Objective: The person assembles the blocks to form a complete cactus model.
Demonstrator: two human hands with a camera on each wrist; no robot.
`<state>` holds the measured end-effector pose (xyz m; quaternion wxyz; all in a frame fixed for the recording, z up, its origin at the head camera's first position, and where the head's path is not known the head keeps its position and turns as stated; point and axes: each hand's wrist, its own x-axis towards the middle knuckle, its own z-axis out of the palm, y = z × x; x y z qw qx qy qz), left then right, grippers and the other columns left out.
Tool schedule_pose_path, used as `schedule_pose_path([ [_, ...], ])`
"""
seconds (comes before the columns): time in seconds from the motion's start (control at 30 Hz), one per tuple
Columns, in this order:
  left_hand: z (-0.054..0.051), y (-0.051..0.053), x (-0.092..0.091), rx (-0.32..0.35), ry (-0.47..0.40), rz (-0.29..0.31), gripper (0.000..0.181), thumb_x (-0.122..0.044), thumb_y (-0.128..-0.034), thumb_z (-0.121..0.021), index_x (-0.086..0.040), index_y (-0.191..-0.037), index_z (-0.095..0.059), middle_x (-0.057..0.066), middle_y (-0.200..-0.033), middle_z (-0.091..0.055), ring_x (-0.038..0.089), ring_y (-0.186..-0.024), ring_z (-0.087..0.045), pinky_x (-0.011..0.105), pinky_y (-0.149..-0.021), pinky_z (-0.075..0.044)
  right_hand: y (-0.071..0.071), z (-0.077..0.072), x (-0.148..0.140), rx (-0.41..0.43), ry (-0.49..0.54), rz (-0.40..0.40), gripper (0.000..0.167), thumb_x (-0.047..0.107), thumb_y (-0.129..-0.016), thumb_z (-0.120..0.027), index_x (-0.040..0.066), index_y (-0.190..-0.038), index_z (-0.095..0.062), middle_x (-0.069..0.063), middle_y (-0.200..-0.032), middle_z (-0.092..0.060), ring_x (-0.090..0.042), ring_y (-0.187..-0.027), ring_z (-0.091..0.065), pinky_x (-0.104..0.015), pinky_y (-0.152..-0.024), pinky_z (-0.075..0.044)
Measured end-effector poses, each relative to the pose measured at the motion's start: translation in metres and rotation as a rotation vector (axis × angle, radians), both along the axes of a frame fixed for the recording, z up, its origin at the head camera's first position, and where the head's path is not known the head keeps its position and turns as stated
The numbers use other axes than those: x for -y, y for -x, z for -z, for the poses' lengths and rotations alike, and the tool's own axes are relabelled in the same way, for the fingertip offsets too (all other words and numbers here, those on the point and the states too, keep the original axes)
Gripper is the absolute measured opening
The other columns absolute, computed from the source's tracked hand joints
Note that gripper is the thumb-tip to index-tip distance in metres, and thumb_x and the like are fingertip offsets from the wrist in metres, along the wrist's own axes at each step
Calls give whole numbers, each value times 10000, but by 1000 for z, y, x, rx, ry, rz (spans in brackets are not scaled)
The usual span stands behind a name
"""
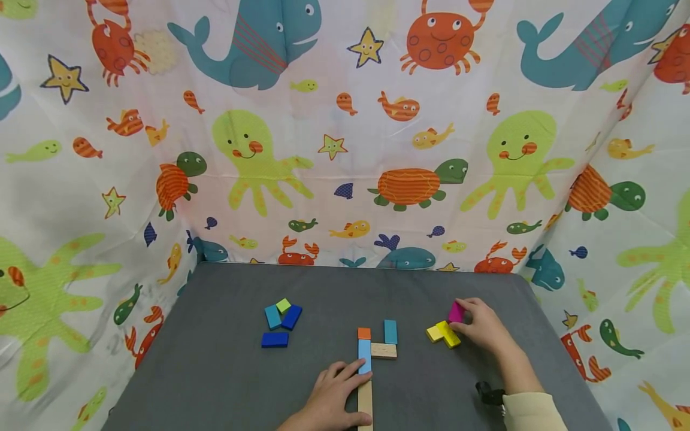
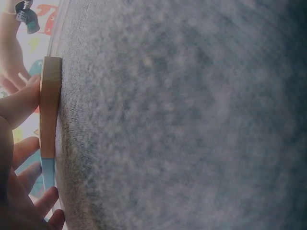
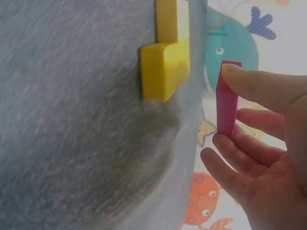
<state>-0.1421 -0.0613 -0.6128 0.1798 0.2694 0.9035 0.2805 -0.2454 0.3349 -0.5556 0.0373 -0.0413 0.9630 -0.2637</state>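
Note:
My right hand [image 1: 482, 326] pinches a magenta block [image 1: 456, 312] between thumb and fingers. The right wrist view shows this magenta block [image 3: 227, 103] held up off the table. Just beside it lie yellow blocks [image 1: 444, 334] on the cloth. My left hand [image 1: 335, 398] rests on a straight row, its fingertips on a light blue block [image 1: 364, 350] and its thumb at a long wooden block [image 1: 365, 398]. An orange block [image 1: 364, 333] tops the row. To the right, a short wooden block [image 1: 383, 351] touches the light blue one, and a teal block [image 1: 390, 331] stands off its far edge.
On the left of the grey table [image 1: 215, 359] sit a green block [image 1: 283, 306], a teal block [image 1: 272, 317] and two dark blue blocks [image 1: 275, 340]. A patterned sea-animal curtain [image 1: 334, 173] closes off the back and sides. A black wrist device [image 1: 489, 393] is by the right sleeve.

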Motion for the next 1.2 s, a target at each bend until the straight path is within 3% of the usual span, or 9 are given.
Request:
schedule_pose_path([
  [0.37, 5, 0, 0, -16, -30, -11, 734, -700, -845, -638, -460, -1505, -424, -175, -1646, -266, 257, -1346, -368, 591, -1020, -374, 5, -9, 24, -33, 26, -63, 712, 294, -855, -816, -54, -1412, -541, -244, -1285, -567, -387, -1076, -584, -500, -873, -574],
  [0.73, 0, -1, 0, 24, -9, -15, 754, -693, -830, -662, -456, -1506, -425, -179, -1644, -265, 253, -1355, -359, 602, -1048, -358, 6, -1, 52, -52, 79, -89, 714, 298, -849, -827, -43, -1411, -550, -201, -1300, -572, -394, -1109, -584, -482, -868, -578],
  [1.2, 2, 0, -1, -1, 9, -9, 766, -724, -827, -637, -450, -1509, -423, -165, -1642, -277, 249, -1341, -370, 598, -1038, -368, 9, 4, 80, -63, 96, -116, 697, 303, -841, -835, -22, -1400, -573, -182, -1292, -590, -347, -1111, -589, -487, -897, -562],
])
